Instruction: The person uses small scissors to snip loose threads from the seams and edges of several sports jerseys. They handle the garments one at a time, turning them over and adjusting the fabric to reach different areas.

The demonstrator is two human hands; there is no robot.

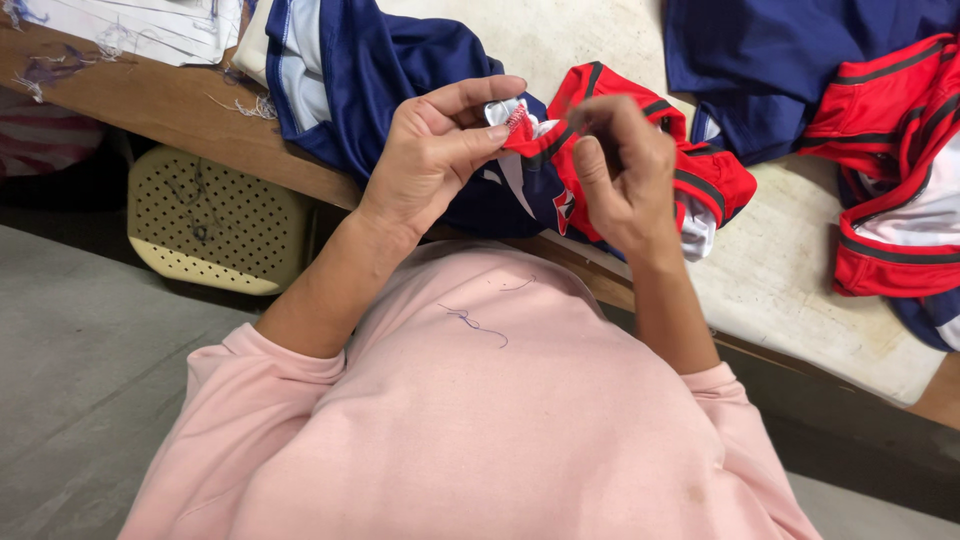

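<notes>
**Seam edge under close inspection**

Fabric edge (520, 128) of a red, blue and white garment (640, 160) is pinched between both hands above the table (800, 290). Left hand (440, 150) grips it thumb to forefinger; right hand (625, 170) clasps the adjoining fold. Likely checking or picking stitching; the next move calls for fine fingertip control. More garments (880, 150) lie beside.

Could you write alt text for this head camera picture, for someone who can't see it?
Seen from above, a person in a pink top pinches a red garment edge between the left hand and the right hand. Blue, red and white sports garments lie on the worktable.
</notes>
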